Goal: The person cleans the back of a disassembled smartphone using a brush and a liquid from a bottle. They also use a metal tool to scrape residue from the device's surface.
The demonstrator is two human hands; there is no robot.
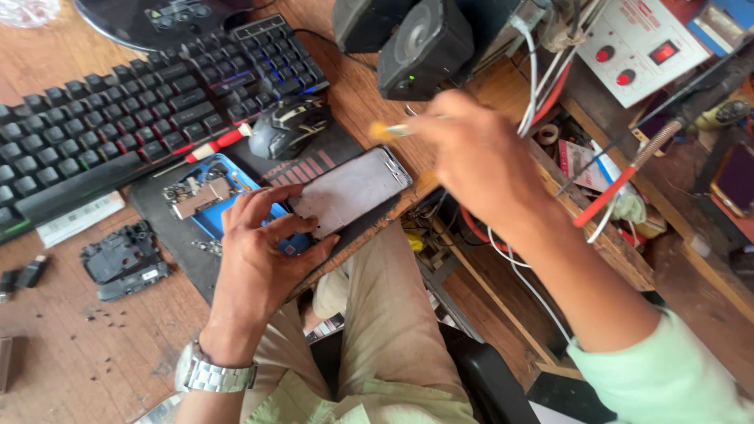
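Note:
My left hand [255,247] rests on the dark work mat [161,208], its fingers pressing the near edge of a smartphone [353,191] that lies with its pale, dusty face up at the desk's front edge. A metal watch sits on that wrist. My right hand [479,161] is raised above the desk to the right of the phone, blurred by motion, and grips a thin tool with a yellow handle [387,130] whose end points left. A blue opened phone frame [206,196] with exposed parts lies just left of my left hand.
A black keyboard [118,110] and a mouse [289,128] lie behind the mat. Black plastic phone parts [122,259] sit on the wooden desk at left. A speaker [424,47], a white power supply box [640,43], cables and a red-handled soldering iron [620,184] crowd the right.

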